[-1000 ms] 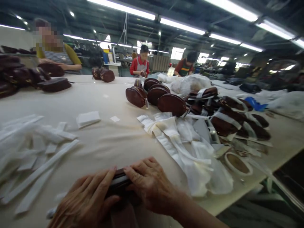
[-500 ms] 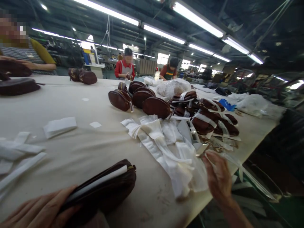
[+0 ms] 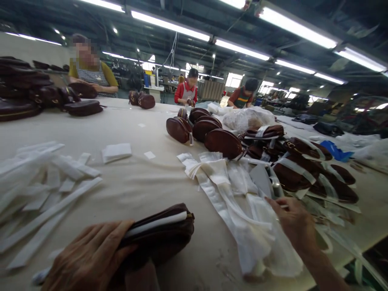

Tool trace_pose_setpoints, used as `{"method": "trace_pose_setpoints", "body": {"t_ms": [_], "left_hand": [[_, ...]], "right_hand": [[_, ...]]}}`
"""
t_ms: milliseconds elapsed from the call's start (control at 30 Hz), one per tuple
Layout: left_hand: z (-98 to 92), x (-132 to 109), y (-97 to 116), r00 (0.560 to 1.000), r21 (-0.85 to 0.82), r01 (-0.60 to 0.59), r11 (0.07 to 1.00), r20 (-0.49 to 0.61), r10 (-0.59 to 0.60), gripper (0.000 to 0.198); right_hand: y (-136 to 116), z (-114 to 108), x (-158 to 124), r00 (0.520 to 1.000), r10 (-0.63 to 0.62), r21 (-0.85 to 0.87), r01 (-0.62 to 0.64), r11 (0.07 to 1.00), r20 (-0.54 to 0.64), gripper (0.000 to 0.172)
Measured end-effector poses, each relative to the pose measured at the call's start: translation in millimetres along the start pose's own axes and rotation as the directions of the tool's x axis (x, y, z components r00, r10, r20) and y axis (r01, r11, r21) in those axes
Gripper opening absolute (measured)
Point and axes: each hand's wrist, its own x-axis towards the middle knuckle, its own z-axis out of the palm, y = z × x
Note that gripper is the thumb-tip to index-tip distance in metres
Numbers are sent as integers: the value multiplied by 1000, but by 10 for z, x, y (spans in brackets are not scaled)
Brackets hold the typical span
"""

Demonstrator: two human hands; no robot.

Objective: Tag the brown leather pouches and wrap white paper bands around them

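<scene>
In head view, the dark brown bag (image 3: 165,240) is at the near side of the table (image 3: 145,182), tilted, w/ a white strip (image 3: 163,222) along its zip side; whether its underside rests on the table is unclear. I judge it prob. light and rather soft, but w/ enough body to keep its shape; the surface looks smooth, so maybe a bit slippery and easy to scratch. Best hold is approx. across the rounded end, fingers on one side, thumb on the other. The L hand (image 3: 91,254) has just this grip, closed round the near end. The R hand (image 3: 298,226), fingers bent, is beside the white sheets (image 3: 224,190); a small pale bit shows btw. its fingers, but I can't say if it's gripped.
</scene>
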Motion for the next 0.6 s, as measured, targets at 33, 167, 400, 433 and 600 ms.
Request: {"method": "trace_pose_setpoints", "body": {"t_ms": [33, 167, 400, 433, 600], "left_hand": [[-4, 9, 6, 1000, 8, 6, 1000, 4, -6, 23], [-9, 29, 40, 1000, 37, 12, 999, 13, -12, 26], [-39, 56, 76, 999, 35, 11, 999, 38, -12, 26], [-40, 56, 78, 999, 35, 16, 999, 42, -18, 25], [-27, 41, 90, 999, 25, 32, 999, 41, -33, 25]], "right_hand": [[-200, 114, 83, 987, 5, 20, -8, 1000, 163, 49], [-828, 653, 479, 922, 1, 35, -16, 999, 387, 35], [-1113, 1280, 849, 754, 152, -74, -137, 988, 639, 28], [-1097, 1329, 854, 736, 162, -78, -147, 986, 657, 27], [-956, 1459, 831, 777, 111, 22, -158, 987, 620, 27]]}}
